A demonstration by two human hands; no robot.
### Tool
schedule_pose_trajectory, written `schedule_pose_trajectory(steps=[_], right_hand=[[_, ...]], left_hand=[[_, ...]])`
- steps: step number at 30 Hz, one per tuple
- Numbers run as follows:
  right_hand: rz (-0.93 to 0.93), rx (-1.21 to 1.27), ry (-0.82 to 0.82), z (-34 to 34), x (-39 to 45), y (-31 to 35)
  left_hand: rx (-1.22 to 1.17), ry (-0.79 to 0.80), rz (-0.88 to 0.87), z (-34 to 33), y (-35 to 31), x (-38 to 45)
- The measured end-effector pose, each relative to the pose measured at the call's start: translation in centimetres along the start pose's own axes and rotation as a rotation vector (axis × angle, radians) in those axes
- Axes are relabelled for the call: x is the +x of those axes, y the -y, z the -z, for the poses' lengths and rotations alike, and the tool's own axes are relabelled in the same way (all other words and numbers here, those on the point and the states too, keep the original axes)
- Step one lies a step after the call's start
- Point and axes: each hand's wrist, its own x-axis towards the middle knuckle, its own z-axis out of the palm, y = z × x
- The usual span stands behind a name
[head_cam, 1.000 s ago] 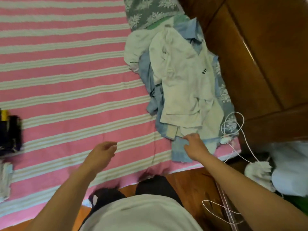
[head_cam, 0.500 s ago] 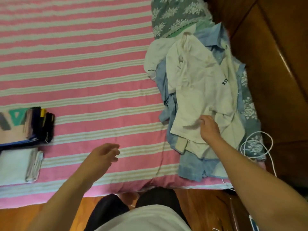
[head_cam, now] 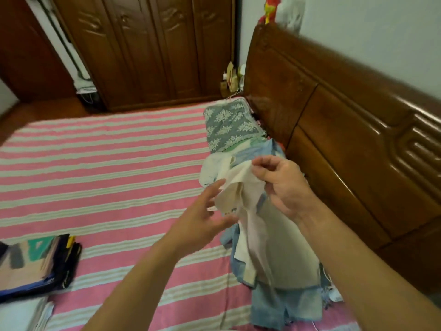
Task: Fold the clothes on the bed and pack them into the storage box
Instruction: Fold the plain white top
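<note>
Bed: the pink-and-white striped cover is seen across the frame from nine o'clock to the centre; its stripes run left to right.
Headboard: dark carved wood is seen from one to four o'clock, just beside the clothes.
Unfolded pile: blue and pale garments are heaped from the centre toward five o'clock, beside the headboard, with a grey floral pillow at twelve o'clock of it.
Folded stack: finished items are laid flat at eight o'clock, well apart from the pile. No storage box is seen.
White garment: it is lifted off the pile at the centre. Its long axis hangs roughly upright, top edge toward twelve o'clock, the tail draped down toward six o'clock and touching the pile.
Right hand: the garment's top edge is pinched between thumb and curled fingers.
Left hand: fingers are spread and straight at seven o'clock of the garment, touching or just short of its edge; nothing is gripped.
Step in hand: the garment is judged to be in the course of being shaken out for folding.
Doing it well: a second corner should be taken by the left hand, the cloth lifted clear of the pile, then spread flat on the bare stripes before any fold is made.
</note>
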Motion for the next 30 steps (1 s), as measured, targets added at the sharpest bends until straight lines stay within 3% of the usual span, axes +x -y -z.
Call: schedule_pose_trajectory(steps=[3,5,9,11,14,17,20,23,27,30], right_hand=[[0.13,-0.208,0.057,-3.1,-0.8,2.9],[0.224,-0.397,0.049,-3.9,-0.6,4.9],[0.274,-0.576,0.08,-4.4,0.2,7.8],[0.234,-0.553,0.115,-5.3,0.8,7.5],[0.138,-0.407,0.194,-7.6,0.9,6.0],[0.3,-0.512,0.229,-10.9,-0.4,4.7],[0.522,-0.63,0.365,-13.1,-0.8,3.3],[0.664,-1.106,0.361,-13.2,1.1,1.6],[0.094,-1.462,0.28,-14.6,1.4,-1.2],[-0.253,-1.254,0.23,-16.7,1.6,-2.3]], left_hand=[[0.186,-0.234,-0.167,-0.3,-4.5,1.2],[0.328,-0.396,-0.185,1.4,-7.1,1.1],[0.585,-0.264,-0.141,6.1,-11.9,-0.3],[0.711,-0.237,-0.073,7.5,-13.7,-0.9],[0.626,-0.277,0.07,9.4,-15.5,-1.6],[0.476,-0.309,0.14,11.1,-16.1,-2.7],[0.679,-0.332,0.072,13.1,-16.0,-4.0],[0.845,-0.272,0.071,16.2,-15.3,-5.9],[1.218,-0.159,0.276,19.6,-11.7,-7.9],[1.296,-0.253,0.363,20.5,-8.2,-8.2]])
